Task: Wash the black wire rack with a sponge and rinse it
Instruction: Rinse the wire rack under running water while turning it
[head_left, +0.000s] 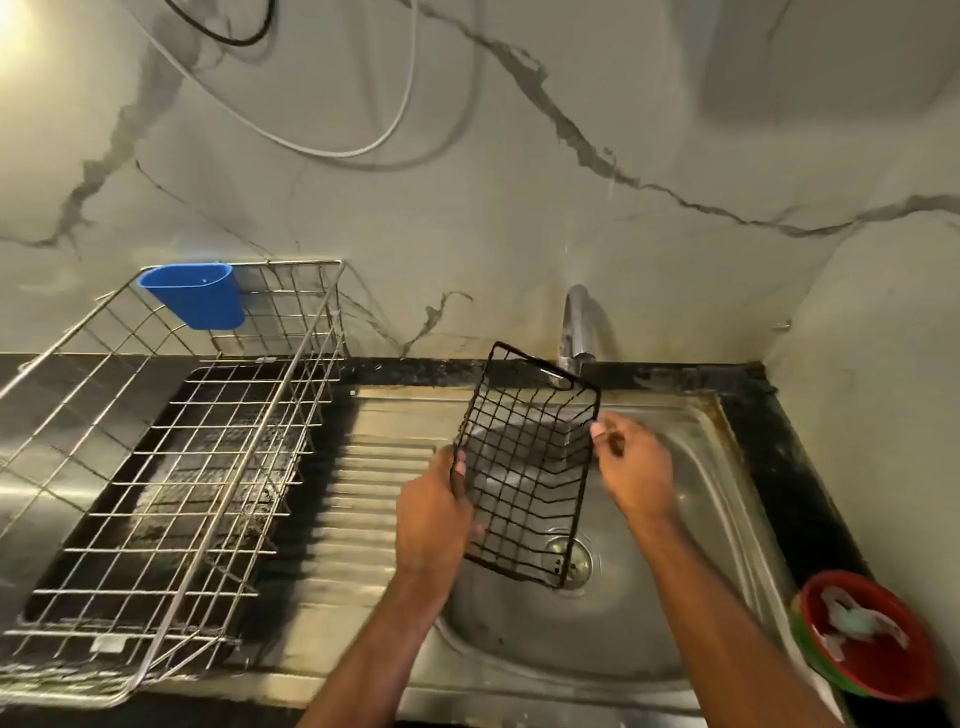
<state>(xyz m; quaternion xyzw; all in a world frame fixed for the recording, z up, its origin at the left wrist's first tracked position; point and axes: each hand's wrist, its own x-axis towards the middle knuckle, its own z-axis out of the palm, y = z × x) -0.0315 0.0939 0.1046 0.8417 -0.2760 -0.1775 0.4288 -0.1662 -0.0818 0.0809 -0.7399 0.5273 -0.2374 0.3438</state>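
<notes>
The black wire rack is held tilted over the sink basin, its far edge just below the tap, its near corner above the drain. The left hand is closed on the rack's left rim, fingers wrapped through the wire. The right hand is beside the right rim, fingers loosely curled with the thumb at the wire — whether it actually grips cannot be told. No sponge is in either hand.

Whether water runs from the tap is unclear.

Judgement: the step in hand looks like rinsing or positioning for it. To do it well, keep the rack under the spout, turn it so every wire crossing is flushed, and hold it low over the basin to limit splash.

A red bowl at the near right of the worktop holds something pale — possibly the sponge, not confirmed. A steel dish rack stands on the left.
</notes>
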